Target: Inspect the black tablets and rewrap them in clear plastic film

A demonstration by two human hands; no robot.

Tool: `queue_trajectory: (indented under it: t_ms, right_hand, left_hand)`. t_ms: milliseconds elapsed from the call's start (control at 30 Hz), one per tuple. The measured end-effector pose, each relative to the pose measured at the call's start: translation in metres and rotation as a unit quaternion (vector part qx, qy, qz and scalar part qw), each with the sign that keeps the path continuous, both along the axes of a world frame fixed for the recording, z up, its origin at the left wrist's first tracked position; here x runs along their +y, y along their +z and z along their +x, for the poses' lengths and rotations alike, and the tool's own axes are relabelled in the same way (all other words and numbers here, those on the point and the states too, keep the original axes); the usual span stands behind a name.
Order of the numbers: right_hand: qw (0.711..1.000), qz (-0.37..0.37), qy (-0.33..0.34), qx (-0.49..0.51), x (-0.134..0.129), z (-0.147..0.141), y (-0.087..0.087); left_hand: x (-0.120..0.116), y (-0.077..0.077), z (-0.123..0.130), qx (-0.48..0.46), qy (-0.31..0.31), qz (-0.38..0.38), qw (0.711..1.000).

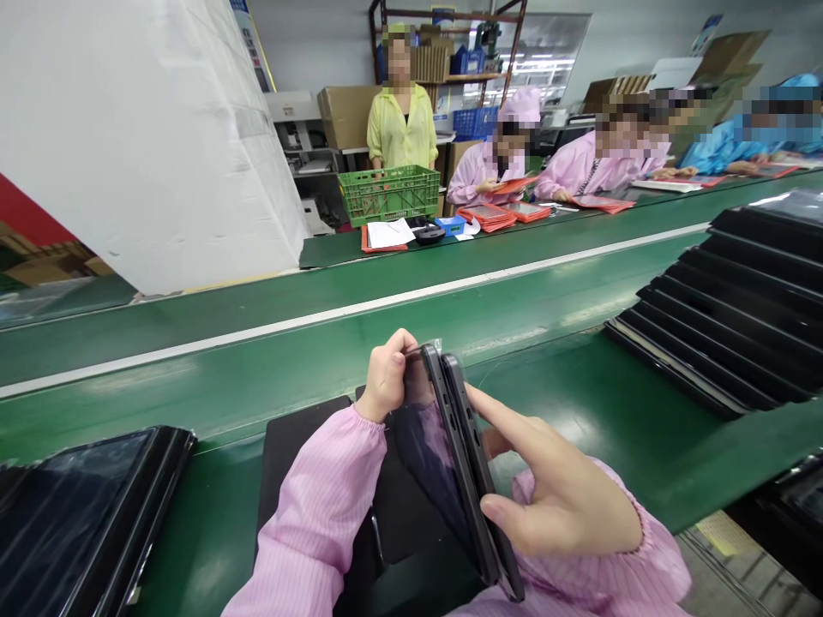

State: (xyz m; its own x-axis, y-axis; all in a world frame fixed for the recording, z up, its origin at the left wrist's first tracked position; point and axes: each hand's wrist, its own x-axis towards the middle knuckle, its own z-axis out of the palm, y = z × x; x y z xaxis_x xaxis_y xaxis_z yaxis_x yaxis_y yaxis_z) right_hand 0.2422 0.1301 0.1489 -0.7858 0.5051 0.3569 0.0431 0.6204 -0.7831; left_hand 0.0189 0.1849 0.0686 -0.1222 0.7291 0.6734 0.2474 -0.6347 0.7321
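Two flat black devices with glossy screens stand on edge, nearly face to face, in the middle of the view. My left hand (387, 377) grips the upper left corner of the nearer glossy device (429, 446), its fingers wrapped round the edge. On the right side, my right hand (556, 488) holds the other black device (482, 471) between the thumb and the fingers, its forefinger along the back. Below them, black flat panels (292, 454) lie on the green bench, partly hidden by my left sleeve.
A tall stack of black devices (739, 300) leans at the right. More black devices (83, 514) lie at the left. Beyond the green conveyor (360, 296) are a green crate (391, 195), red-framed items (487, 216), a standing person in yellow and several seated workers.
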Motion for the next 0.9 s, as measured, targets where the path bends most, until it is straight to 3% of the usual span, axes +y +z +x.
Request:
queue_trajectory:
  t_ms: [367,900]
  right_hand:
    - [1.000,0.003,-0.029,-0.003,-0.002,-0.003,0.003]
    - [0.999,0.035,-0.002,0.009,0.005,-0.003,0.001]
  left_hand:
    - [-0.001,0.003,0.002,0.007,0.004,-0.016,1.000]
    - [0.001,0.004,0.002,0.007,0.028,-0.011,1.000]
